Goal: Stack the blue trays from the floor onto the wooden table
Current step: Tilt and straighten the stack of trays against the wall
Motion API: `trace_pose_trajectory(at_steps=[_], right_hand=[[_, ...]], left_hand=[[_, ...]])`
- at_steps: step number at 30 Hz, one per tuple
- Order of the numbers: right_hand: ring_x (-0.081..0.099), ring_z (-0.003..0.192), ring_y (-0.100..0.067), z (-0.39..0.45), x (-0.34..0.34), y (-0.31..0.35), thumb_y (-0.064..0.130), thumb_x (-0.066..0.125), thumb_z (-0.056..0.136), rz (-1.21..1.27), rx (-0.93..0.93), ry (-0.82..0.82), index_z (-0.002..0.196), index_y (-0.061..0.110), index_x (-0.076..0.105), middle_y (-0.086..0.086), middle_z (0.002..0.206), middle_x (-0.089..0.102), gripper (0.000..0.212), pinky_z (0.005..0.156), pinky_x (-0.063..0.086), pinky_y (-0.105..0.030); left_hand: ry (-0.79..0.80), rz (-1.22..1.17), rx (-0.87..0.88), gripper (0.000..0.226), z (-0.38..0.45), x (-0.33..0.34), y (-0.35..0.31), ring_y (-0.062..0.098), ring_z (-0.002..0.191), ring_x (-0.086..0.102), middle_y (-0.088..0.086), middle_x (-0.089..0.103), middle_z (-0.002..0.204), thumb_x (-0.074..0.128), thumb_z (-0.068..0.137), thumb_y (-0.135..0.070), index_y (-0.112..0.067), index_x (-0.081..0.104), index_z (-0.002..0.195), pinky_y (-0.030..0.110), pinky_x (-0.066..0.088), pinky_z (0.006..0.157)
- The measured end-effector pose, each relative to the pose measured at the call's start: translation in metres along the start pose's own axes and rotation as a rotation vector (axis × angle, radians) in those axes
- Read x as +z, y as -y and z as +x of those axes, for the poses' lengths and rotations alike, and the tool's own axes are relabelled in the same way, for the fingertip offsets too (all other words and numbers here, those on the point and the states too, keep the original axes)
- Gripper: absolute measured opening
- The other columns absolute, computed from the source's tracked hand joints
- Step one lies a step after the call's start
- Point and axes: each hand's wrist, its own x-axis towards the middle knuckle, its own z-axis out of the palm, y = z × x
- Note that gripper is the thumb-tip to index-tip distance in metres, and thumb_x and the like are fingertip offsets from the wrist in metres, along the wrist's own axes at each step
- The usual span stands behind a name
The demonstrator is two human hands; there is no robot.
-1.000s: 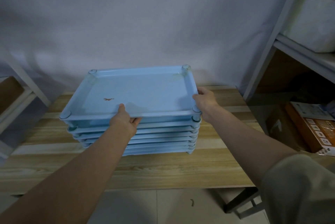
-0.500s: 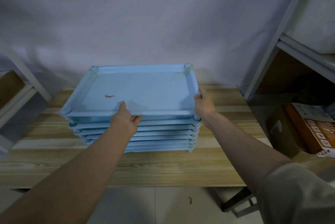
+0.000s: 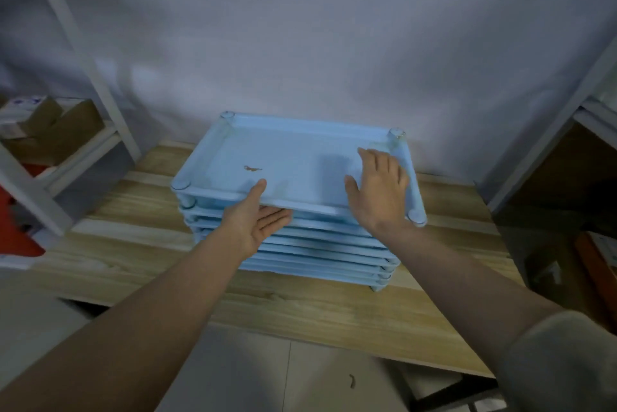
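Grey fabric backdrop [image 3: 334, 28]; white shelving [image 3: 83, 54] both sides (dim light).

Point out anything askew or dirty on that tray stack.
The top tray sits skewed on the stack, not seated on the corner posts. A small brown smudge marks its floor.

Head view: close, forward-down over wooden table [image 3: 300, 308].
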Motion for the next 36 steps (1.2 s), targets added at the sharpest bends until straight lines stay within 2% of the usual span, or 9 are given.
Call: trace_pose_trajectory(at_steps=[3, 5, 7, 9, 13, 18, 22, 28, 36], right_hand=[[0.027, 0.139, -0.022, 0.002, 0.016, 0.053, 0.031, 0.053, 0.094, 0.1, -0.221, 0.125, 0.145, 0.015, 0.037, -0.004, 0.149, 0.037, 0.055, 0.112, 0.019, -0.038], [0.026, 0.141, -0.02, 0.002, 0.028, 0.087, 0.031, 0.053, 0.095, 0.173, -0.312, 0.246, 0.146, 0.016, 0.035, -0.002, 0.152, 0.034, 0.056, 0.113, 0.018, -0.036], [0.026, 0.142, -0.019, 0.0, 0.039, 0.118, 0.03, 0.053, 0.096, 0.227, -0.372, 0.359, 0.147, 0.017, 0.034, -0.001, 0.153, 0.033, 0.056, 0.115, 0.019, -0.036], [0.03, 0.14, -0.02, 0.0, 0.049, 0.144, 0.028, 0.052, 0.097, 0.253, -0.41, 0.448, 0.147, 0.018, 0.033, -0.001, 0.152, 0.034, 0.055, 0.115, 0.024, -0.039], [0.045, 0.13, -0.025, 0.001, 0.066, 0.178, 0.023, 0.05, 0.097, 0.25, -0.44, 0.576, 0.145, 0.023, 0.04, -0.002, 0.146, 0.046, 0.049, 0.105, 0.04, -0.042], [0.058, 0.117, -0.025, 0.003, 0.078, 0.193, 0.02, 0.054, 0.094, 0.272, -0.382, 0.574, 0.137, 0.029, 0.053, 0.0, 0.129, 0.063, 0.043, 0.095, 0.048, -0.044], [0.057, 0.121, -0.019, 0.004, 0.076, 0.193, 0.02, 0.06, 0.093, 0.304, -0.359, 0.582, 0.135, 0.029, 0.055, 0.002, 0.131, 0.063, 0.043, 0.1, 0.046, -0.04], [0.055, 0.124, -0.012, 0.001, 0.075, 0.191, 0.022, 0.062, 0.092, 0.319, -0.313, 0.595, 0.134, 0.032, 0.055, 0.009, 0.133, 0.06, 0.044, 0.106, 0.042, -0.032], [0.051, 0.127, -0.007, 0.003, 0.071, 0.192, 0.022, 0.065, 0.091, 0.341, -0.266, 0.659, 0.134, 0.033, 0.055, 0.01, 0.134, 0.058, 0.045, 0.111, 0.037, -0.028]], left_hand=[[-0.144, 0.142, 0.024, 0.052, -0.001, -0.04, -0.016, 0.023, 0.069, 0.067, 0.008, 0.064, 0.077, 0.066, 0.08, -0.058, -0.008, 0.055, 0.083, 0.032, 0.057, 0.052], [-0.306, 0.187, 0.071, 0.054, -0.001, -0.065, -0.029, 0.017, 0.061, 0.058, 0.003, 0.053, 0.069, 0.063, 0.077, -0.066, -0.014, 0.051, 0.075, 0.031, 0.052, 0.052], [-0.477, 0.179, 0.151, 0.055, 0.001, -0.086, -0.041, 0.016, 0.06, 0.053, 0.004, 0.053, 0.071, 0.064, 0.077, -0.066, -0.012, 0.052, 0.073, 0.033, 0.053, 0.057], [-0.543, 0.181, 0.194, 0.053, 0.006, -0.106, -0.051, 0.019, 0.064, 0.055, 0.006, 0.057, 0.076, 0.066, 0.076, -0.061, -0.009, 0.057, 0.076, 0.037, 0.056, 0.071], [-0.43, 0.329, 0.162, 0.062, 0.014, -0.133, -0.066, 0.021, 0.092, 0.06, 0.0, 0.06, 0.104, 0.059, 0.077, -0.068, -0.014, 0.06, 0.107, 0.04, 0.054, 0.09], [-0.143, 0.374, 0.125, 0.058, 0.02, -0.136, -0.076, 0.022, 0.091, 0.067, 0.005, 0.068, 0.104, 0.064, 0.079, -0.063, -0.013, 0.066, 0.109, 0.033, 0.057, 0.072], [-0.1, 0.391, 0.155, 0.059, 0.03, -0.14, -0.081, 0.025, 0.091, 0.07, 0.013, 0.07, 0.105, 0.071, 0.077, -0.055, -0.005, 0.066, 0.109, 0.034, 0.059, 0.074], [-0.018, 0.443, 0.152, 0.056, 0.037, -0.143, -0.09, 0.023, 0.09, 0.07, 0.011, 0.069, 0.106, 0.072, 0.079, -0.046, -0.003, 0.063, 0.114, 0.039, 0.059, 0.081], [0.0, 0.47, 0.108, 0.051, 0.04, -0.143, -0.097, 0.026, 0.094, 0.068, 0.013, 0.067, 0.109, 0.072, 0.078, -0.042, -0.005, 0.064, 0.112, 0.031, 0.06, 0.067]])
